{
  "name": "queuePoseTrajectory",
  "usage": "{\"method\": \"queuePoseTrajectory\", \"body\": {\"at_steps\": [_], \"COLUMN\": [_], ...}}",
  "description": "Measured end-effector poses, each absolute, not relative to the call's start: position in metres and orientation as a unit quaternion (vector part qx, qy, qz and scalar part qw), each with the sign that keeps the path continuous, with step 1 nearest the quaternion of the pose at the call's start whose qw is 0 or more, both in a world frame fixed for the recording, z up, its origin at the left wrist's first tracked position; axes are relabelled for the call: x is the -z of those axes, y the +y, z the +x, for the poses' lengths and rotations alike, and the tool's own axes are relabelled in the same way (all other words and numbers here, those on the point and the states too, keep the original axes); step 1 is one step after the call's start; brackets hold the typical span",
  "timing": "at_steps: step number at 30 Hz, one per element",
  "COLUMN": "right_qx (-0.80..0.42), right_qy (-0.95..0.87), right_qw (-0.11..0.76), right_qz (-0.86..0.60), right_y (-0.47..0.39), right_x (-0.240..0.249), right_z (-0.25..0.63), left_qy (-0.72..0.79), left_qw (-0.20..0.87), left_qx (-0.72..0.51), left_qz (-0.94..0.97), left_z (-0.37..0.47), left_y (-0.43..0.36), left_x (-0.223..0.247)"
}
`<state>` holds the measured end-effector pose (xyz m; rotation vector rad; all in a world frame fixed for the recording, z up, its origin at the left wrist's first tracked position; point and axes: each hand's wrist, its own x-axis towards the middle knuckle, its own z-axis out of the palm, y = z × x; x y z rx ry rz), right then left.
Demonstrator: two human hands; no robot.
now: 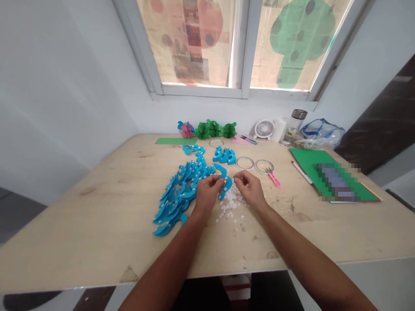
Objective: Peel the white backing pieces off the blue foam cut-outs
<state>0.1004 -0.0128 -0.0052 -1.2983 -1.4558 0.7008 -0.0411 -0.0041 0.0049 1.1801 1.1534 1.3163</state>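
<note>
My left hand (208,190) pinches a curved blue paper piece (228,185) dotted with small white squares. Just right of it, my right hand (249,186) has its thumb and fingertips pressed together; whatever they hold is too small to make out. Many similar blue pieces (177,194) lie overlapped in a long pile left of my left hand. Small white scraps (231,205) are scattered on the table below and between both hands. Behind the hands sits a smaller group of blue pieces (224,155).
Tape rings (245,163) and pink-handled scissors (274,178) lie behind my right hand. Green paper (304,162) with a blurred object is at the right. Green paper decorations (214,129), a small fan (264,129) and a bottle (293,127) stand along the wall.
</note>
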Motion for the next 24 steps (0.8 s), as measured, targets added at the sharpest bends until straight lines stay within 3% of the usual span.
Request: {"method": "queuePoseTrajectory", "body": {"at_steps": [4, 24], "right_qx": [-0.281, -0.332], "right_qy": [-0.645, -0.606], "right_qw": [0.478, 0.473], "right_qz": [-0.526, -0.546], "right_y": [-0.0157, -0.0127], "right_x": [0.0051, 0.0103], "right_z": [0.0974, 0.0986], "left_qy": [0.471, 0.433], "left_qw": [0.431, 0.403], "left_qx": [-0.548, -0.512], "left_qz": [0.541, 0.622], "left_z": [-0.0405, -0.0411], "left_y": [-0.0028, -0.0048], "left_x": [0.0003, 0.0008]}}
